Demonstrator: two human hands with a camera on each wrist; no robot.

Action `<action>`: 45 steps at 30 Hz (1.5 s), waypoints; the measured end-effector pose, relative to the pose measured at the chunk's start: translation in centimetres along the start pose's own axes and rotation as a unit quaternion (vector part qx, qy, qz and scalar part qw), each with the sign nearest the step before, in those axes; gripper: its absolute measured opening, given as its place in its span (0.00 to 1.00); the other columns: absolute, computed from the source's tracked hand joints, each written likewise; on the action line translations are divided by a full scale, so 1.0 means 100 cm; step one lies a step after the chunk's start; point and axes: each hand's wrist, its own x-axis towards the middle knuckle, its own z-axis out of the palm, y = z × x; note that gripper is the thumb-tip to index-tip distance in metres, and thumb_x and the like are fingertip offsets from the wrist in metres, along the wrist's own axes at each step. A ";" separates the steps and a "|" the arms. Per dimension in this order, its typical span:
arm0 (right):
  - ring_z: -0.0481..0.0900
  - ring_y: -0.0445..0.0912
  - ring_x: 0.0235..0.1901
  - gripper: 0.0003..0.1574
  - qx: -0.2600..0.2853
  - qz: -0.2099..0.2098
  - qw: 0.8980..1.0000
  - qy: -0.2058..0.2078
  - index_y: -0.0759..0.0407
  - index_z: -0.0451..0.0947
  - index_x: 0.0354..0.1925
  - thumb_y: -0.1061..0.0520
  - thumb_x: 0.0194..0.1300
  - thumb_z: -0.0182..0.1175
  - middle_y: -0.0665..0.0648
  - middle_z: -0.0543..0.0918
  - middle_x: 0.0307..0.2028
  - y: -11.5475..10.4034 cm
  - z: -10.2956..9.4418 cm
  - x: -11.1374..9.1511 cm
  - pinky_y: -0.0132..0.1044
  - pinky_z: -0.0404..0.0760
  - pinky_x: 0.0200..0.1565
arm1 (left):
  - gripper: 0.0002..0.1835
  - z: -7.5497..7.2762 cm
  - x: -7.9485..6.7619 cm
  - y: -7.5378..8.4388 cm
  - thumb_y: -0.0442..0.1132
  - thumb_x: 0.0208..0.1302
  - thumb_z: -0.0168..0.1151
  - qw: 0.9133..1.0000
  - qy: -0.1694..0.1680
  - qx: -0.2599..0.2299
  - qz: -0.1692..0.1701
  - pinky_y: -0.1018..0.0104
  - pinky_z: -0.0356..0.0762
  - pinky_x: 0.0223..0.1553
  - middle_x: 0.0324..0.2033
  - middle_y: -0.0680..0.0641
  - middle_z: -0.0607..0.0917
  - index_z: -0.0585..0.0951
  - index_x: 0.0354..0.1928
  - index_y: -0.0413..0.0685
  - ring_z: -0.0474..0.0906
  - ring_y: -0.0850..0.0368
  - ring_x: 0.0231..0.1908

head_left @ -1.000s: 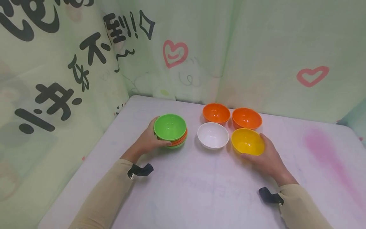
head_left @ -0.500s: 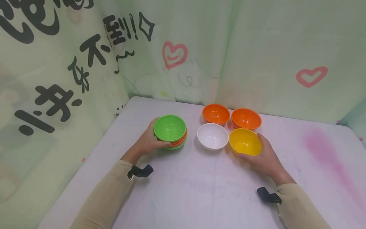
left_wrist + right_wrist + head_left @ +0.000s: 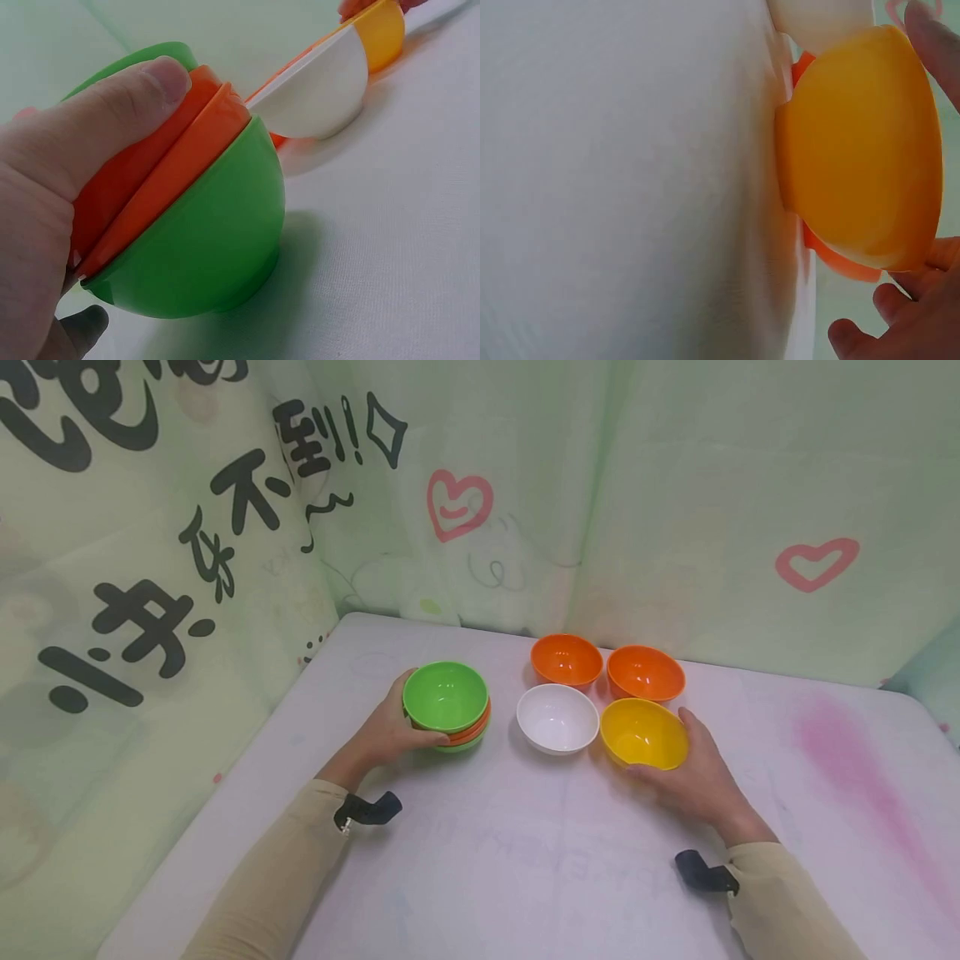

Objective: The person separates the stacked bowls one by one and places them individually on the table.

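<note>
- Beige sleeves frame the nearest part of the scene, each wrist carrying a small black camera mount; the pale table lies bare between the forearms.
- Left hand curls round a stack of nested bowls, thumb on the near side and fingers behind it, a grip that looks meant to keep the pile steady. The left wrist view shows a green bowl at the bottom, orange ones in the middle and green on top, the base resting on the table.
- Right hand cups the yellow bowl, thumb at its near rim and a finger along the far right edge (the right wrist view shows the bowl against the table, so it seems set down rather than lifted).
- White bowl sits just left of that hand, touching or nearly touching the yellow one.
- Two orange bowls stand side by side just beyond, completing a tight square.
- Farthest back hangs a pale green printed curtain with pink hearts.
</note>
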 end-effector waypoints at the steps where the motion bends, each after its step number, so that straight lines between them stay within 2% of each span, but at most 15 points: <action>1: 0.49 0.65 0.60 0.76 -0.002 -0.005 1.000 0.006 0.59 0.28 0.68 0.30 0.41 0.64 0.69 0.41 0.66 -0.001 -0.002 0.000 0.67 0.55 0.51 | 0.64 0.000 0.000 0.000 0.55 0.29 0.77 1.000 0.000 -0.001 0.001 0.55 0.58 0.58 0.58 0.49 0.64 0.46 0.67 0.51 0.61 0.54 0.57; 5: 0.46 0.64 0.61 0.68 0.000 -0.038 0.999 0.038 0.57 0.33 0.69 0.34 0.47 0.63 0.66 0.42 0.67 -0.011 -0.008 0.000 0.68 0.52 0.52 | 0.64 0.000 0.000 0.000 0.55 0.28 0.77 1.000 0.001 0.002 0.000 0.55 0.57 0.58 0.59 0.49 0.63 0.46 0.67 0.51 0.61 0.54 0.57; 9: 0.47 0.63 0.62 0.63 0.006 -0.066 0.996 0.053 0.56 0.37 0.69 0.35 0.49 0.61 0.63 0.45 0.67 -0.031 -0.009 0.003 0.67 0.52 0.53 | 0.64 -0.001 0.000 0.002 0.56 0.28 0.76 1.000 0.003 0.012 -0.006 0.54 0.58 0.58 0.59 0.49 0.63 0.46 0.67 0.51 0.61 0.54 0.57; 16: 0.51 0.57 0.62 0.62 0.017 -0.112 0.993 0.028 0.54 0.41 0.69 0.35 0.47 0.63 0.57 0.50 0.66 -0.077 0.004 0.012 0.62 0.54 0.56 | 0.64 -0.001 0.000 0.000 0.55 0.28 0.77 1.000 0.001 0.013 0.001 0.53 0.57 0.58 0.59 0.47 0.64 0.47 0.67 0.50 0.61 0.52 0.58; 19: 0.52 0.54 0.62 0.63 0.027 -0.136 0.990 0.017 0.50 0.43 0.69 0.33 0.44 0.64 0.53 0.51 0.66 -0.091 0.013 0.016 0.58 0.56 0.57 | 0.64 0.000 0.001 0.000 0.54 0.28 0.77 1.000 0.003 0.009 0.002 0.54 0.58 0.58 0.58 0.48 0.64 0.47 0.67 0.50 0.61 0.53 0.57; 24: 0.57 0.51 0.60 0.63 0.050 -0.154 0.987 -0.006 0.42 0.44 0.68 0.30 0.40 0.64 0.48 0.52 0.65 -0.117 0.030 0.020 0.54 0.62 0.55 | 0.63 0.001 0.002 0.002 0.53 0.28 0.77 1.000 0.002 0.005 0.007 0.55 0.59 0.57 0.58 0.48 0.64 0.48 0.67 0.50 0.62 0.54 0.57; 31: 0.62 0.50 0.57 0.61 0.058 -0.212 0.975 -0.041 0.51 0.46 0.68 0.34 0.44 0.65 0.51 0.55 0.64 -0.147 0.064 0.027 0.47 0.66 0.54 | 0.63 -0.002 0.000 0.002 0.51 0.29 0.78 1.000 -0.004 0.010 0.021 0.53 0.56 0.59 0.58 0.48 0.64 0.48 0.67 0.50 0.61 0.54 0.58; 39: 0.52 0.46 0.63 0.61 0.021 -0.217 0.971 -0.095 0.55 0.45 0.68 0.32 0.47 0.61 0.53 0.53 0.66 -0.170 0.093 0.035 0.45 0.56 0.60 | 0.62 -0.006 -0.001 -0.002 0.52 0.30 0.77 0.999 -0.016 0.024 0.040 0.54 0.56 0.59 0.58 0.50 0.64 0.48 0.66 0.51 0.60 0.56 0.57; 42: 0.54 0.46 0.62 0.62 0.023 -0.214 0.970 -0.110 0.57 0.44 0.68 0.33 0.46 0.63 0.54 0.54 0.65 -0.174 0.100 0.038 0.44 0.57 0.60 | 0.59 -0.007 0.000 -0.004 0.50 0.31 0.77 0.998 -0.026 0.020 0.056 0.54 0.57 0.58 0.57 0.51 0.65 0.50 0.66 0.52 0.61 0.57 0.56; 45: 0.61 0.46 0.58 0.64 0.037 -0.223 0.966 -0.122 0.59 0.45 0.67 0.35 0.43 0.66 0.54 0.60 0.62 -0.178 0.105 0.043 0.42 0.62 0.57 | 0.58 -0.007 0.002 -0.004 0.49 0.31 0.77 0.997 -0.029 0.019 0.066 0.55 0.58 0.57 0.55 0.52 0.66 0.51 0.65 0.53 0.62 0.58 0.55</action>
